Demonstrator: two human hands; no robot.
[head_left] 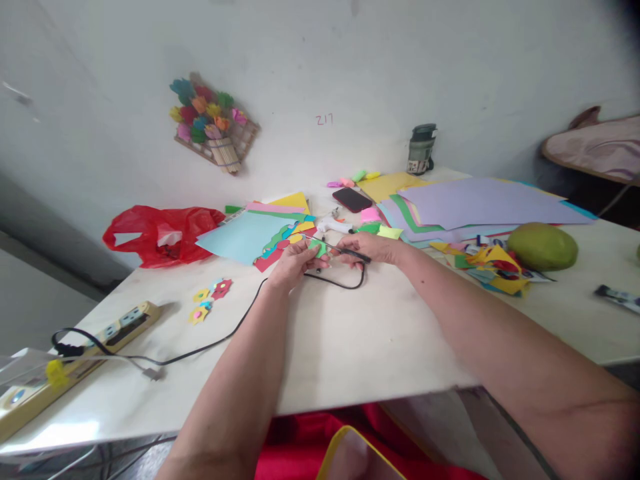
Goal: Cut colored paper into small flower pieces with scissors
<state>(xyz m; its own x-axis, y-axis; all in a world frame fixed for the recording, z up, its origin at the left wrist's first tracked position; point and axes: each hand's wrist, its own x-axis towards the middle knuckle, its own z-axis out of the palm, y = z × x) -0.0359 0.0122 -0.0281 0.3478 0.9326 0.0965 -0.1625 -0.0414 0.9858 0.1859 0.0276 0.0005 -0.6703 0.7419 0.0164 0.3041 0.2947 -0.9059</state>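
Note:
Between the fingers of my left hand (296, 262) is a small piece of green paper (318, 249). My right hand (371, 249) is wrapped round the dark handles of a pair of scissors (356, 254), whose thin blades point left to the green paper. Just behind my hands lies a white glue gun (334, 225). A black cord (330, 283) runs on the table under and in front of my hands. To the left lie several small paper flowers (201, 295) in yellow, red and blue.
Coloured paper sheets (235, 235) lie behind on the left, and a bigger stack (465, 203) on the right. A phone (352, 199), a tumbler (421, 149), paper scraps (495, 265), a green fruit (543, 246), a red plastic bag (165, 233) and a power strip (120, 328) surround the work area.

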